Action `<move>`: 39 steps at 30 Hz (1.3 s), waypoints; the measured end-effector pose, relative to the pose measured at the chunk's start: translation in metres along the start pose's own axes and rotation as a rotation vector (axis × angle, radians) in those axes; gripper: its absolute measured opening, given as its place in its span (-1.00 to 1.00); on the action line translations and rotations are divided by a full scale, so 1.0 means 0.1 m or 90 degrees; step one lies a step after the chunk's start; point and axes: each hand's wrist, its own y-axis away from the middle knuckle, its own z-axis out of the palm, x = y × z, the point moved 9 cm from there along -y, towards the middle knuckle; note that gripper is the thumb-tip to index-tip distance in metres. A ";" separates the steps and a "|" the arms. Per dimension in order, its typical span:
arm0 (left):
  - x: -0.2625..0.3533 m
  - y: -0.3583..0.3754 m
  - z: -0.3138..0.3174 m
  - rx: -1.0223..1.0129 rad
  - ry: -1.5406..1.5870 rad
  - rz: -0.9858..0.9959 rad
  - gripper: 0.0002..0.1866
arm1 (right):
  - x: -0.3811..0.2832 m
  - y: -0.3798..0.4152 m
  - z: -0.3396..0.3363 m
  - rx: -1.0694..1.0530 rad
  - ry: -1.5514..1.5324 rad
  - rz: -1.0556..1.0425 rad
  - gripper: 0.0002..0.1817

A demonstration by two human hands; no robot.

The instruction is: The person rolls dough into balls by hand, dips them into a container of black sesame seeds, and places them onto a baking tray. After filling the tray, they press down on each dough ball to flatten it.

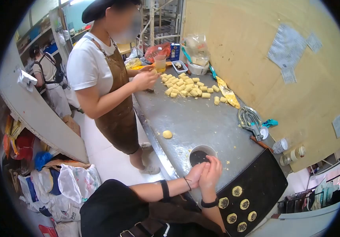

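Observation:
My left hand (196, 176) and my right hand (211, 172) are pressed together, palms facing, just in front of a round container (213, 149). The fingers are closed, and anything between the palms is hidden. Dark, seed-like bits (199, 157) fill the bottom of that container. To the right of my hands lies a black baking tray (257, 179). Several flat, pale dough rounds with dark seeded tops, such as this dough round (237, 191), sit on the tray's near part. A plain dough ball (167, 134) rests on the metal table (154, 112), beyond the container and to its left.
A co-worker (107, 79) stands at the table's left side, hands near a pile of dough pieces (185, 86). Along the wall lie a yellow-smeared spatula (228, 93), a metal tool (250, 120) and jars (292, 156). Bags (79, 181) are stacked at left.

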 end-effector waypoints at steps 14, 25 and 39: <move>-0.46 0.17 0.44 -0.217 -0.063 -0.033 -0.61 | 0.66 0.39 -0.60 0.165 -0.248 0.162 -0.60; 0.50 0.36 0.76 -0.159 -0.345 0.470 -0.38 | -0.21 0.40 -0.51 -0.027 -0.488 0.008 -0.31; 0.32 0.72 1.18 -0.271 -0.191 0.309 -0.32 | 0.18 0.30 -0.53 0.021 -0.522 0.045 -0.22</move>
